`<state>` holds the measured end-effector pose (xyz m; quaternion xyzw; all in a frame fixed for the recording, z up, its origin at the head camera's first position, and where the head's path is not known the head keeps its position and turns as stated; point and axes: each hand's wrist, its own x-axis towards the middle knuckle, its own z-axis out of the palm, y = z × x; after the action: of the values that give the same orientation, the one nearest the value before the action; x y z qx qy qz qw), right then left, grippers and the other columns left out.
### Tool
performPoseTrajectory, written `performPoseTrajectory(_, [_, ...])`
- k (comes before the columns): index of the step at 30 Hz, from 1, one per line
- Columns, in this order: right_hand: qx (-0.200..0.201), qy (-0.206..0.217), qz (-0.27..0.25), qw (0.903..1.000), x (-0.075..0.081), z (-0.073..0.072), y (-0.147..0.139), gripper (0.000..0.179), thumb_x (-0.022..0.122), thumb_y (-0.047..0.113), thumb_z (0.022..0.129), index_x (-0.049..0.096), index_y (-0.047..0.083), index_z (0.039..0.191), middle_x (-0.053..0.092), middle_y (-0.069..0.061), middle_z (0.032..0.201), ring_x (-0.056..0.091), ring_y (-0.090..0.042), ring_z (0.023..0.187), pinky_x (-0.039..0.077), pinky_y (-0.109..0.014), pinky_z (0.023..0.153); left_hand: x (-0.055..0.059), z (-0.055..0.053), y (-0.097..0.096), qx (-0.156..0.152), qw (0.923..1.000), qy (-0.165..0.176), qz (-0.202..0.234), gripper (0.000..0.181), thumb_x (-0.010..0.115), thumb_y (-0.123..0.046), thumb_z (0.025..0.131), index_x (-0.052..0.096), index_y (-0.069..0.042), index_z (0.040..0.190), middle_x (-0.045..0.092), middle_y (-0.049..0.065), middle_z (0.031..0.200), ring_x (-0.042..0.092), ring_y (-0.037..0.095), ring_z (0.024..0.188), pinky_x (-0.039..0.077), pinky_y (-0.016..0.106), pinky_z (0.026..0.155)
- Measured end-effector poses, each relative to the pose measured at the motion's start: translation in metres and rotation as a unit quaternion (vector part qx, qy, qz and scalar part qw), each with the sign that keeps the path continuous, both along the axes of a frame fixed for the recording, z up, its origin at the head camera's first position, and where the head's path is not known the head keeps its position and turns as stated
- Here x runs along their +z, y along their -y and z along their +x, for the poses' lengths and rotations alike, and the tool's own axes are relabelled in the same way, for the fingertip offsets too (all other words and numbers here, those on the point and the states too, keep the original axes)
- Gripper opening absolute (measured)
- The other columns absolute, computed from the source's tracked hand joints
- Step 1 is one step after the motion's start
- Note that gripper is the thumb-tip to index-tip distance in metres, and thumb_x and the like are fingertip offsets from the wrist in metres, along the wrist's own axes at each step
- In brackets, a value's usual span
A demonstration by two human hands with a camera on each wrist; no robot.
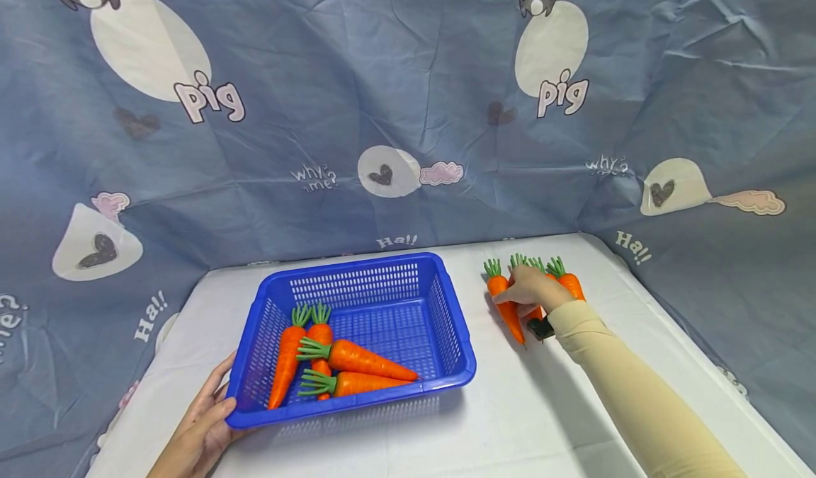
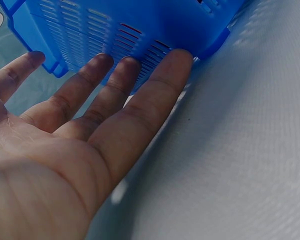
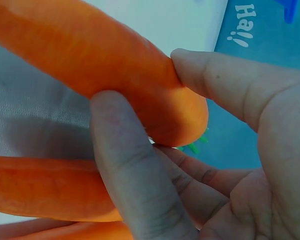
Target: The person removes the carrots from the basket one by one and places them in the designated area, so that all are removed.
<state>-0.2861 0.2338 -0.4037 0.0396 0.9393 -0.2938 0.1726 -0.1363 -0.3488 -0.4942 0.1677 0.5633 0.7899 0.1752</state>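
Observation:
At the left front corner of a blue plastic basket [image 1: 468, 354], my left hand [image 1: 202, 421] touches the rim and side. Its fingers [image 2: 135, 112] extend fairly straight, tips against the slotted wall. Several orange carrots [image 1: 376, 360] with green tops lie in the basket's left and front parts. Right of the basket, my right hand [image 1: 535, 290] pinches the leftmost carrot [image 1: 508, 315] of a group between thumb and finger. Close up, this carrot [image 3: 125, 75] shows its thick end at the fingertips. Other carrots [image 1: 571, 285] lie beside and partly beneath the hand.
A white cloth [image 1: 497, 421] covers the table. Behind it and along both sides hangs a blue-grey printed curtain [image 1: 408, 110]. A small black object [image 1: 540, 328] sits at the right wrist, by the pale sleeve [image 1: 637, 393].

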Motion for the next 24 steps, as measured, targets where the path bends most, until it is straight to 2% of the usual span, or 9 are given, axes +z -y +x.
performPoseTrajectory(8, [-0.001,-0.005,0.007,1.0,-0.0005,0.0004,0.004,0.037,0.082,0.022,0.093,0.066,-0.009,0.105,0.069,-0.016,0.092,0.075,-0.019,0.062,0.064,-0.032,0.062,0.0014,-0.0008,-0.0003,-0.002,1.0,-0.001,0.002,0.059,0.025,-0.009,0.115,0.028,-0.043,0.162,0.056,-0.02,0.152,0.065,0.01,0.134,0.061,0.042,0.103])
performPoseTrajectory(16, [0.01,-0.022,0.036,0.9991,-0.0036,-0.0005,0.0071,0.034,0.084,0.024,0.091,0.07,-0.007,0.097,0.072,-0.014,0.084,0.074,-0.016,0.057,0.061,-0.028,0.057,0.0014,-0.0005,-0.001,0.014,0.9997,0.005,-0.021,0.057,0.027,-0.012,0.115,0.025,-0.042,0.164,0.054,-0.022,0.151,0.064,0.008,0.133,0.061,0.042,0.102])
performPoseTrajectory(21, [0.008,-0.018,0.039,0.9991,-0.0012,0.0003,0.0086,0.033,0.084,0.022,0.091,0.067,-0.006,0.096,0.072,-0.015,0.085,0.076,-0.019,0.06,0.062,-0.029,0.059,0.0022,-0.0004,-0.0016,0.009,0.9998,-0.002,-0.017,0.059,0.026,-0.01,0.115,0.025,-0.041,0.165,0.053,-0.02,0.153,0.063,0.008,0.135,0.06,0.041,0.103])
performPoseTrajectory(24, [0.002,-0.012,0.037,0.9993,0.0016,0.0013,0.0099,0.034,0.083,0.022,0.092,0.066,-0.007,0.1,0.07,-0.015,0.089,0.077,-0.02,0.064,0.064,-0.03,0.062,0.0019,0.0003,-0.0017,0.011,0.9998,0.006,-0.014,0.057,0.026,-0.01,0.115,0.026,-0.042,0.163,0.055,-0.02,0.151,0.064,0.009,0.134,0.061,0.041,0.103])
